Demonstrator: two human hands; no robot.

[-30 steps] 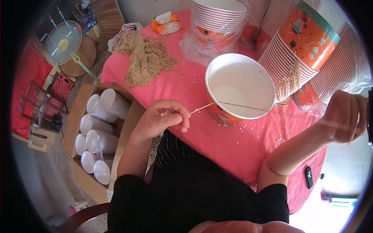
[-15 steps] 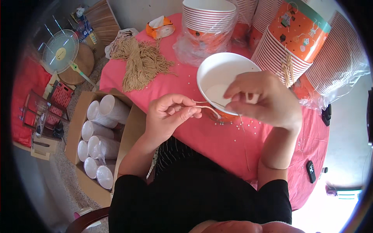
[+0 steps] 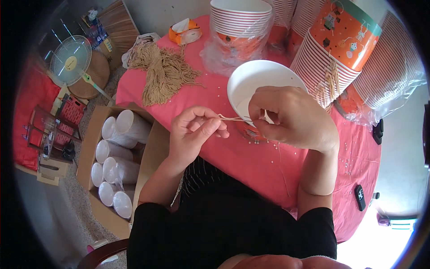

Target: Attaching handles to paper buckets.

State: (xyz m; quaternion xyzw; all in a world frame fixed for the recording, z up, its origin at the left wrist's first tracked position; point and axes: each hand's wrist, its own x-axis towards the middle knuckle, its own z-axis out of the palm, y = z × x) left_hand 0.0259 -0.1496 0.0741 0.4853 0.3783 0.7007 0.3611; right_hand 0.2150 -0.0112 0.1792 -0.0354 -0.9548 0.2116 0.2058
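A short piece of beige cord (image 3: 234,119) runs nearly level between my two hands. Its left end is pinched between thumb and forefinger of my left hand (image 3: 193,132); the other fingers curl loosely. My right hand (image 3: 293,117) is closed on the cord's other end, its fingertips partly hidden behind the knuckles. Just behind the right hand stands a paper bucket (image 3: 239,85), white inside with an orange printed outside, open at the top. That hand covers part of its rim and interior.
Tan cords (image 3: 163,74) lie in a heap on the pink tablecloth (image 3: 251,175). Stacked paper buckets (image 3: 242,22) in plastic line the back and right. White punched-out bits are scattered around. At left, a carton (image 3: 150,166) holds sleeves of white cups (image 3: 130,127). A black remote (image 3: 359,197) lies at right.
My right hand has moved a little left and turned, its fingers closing on the cord. The cord's loose curved end has been taken up, and the strand is now straighter between the hands.
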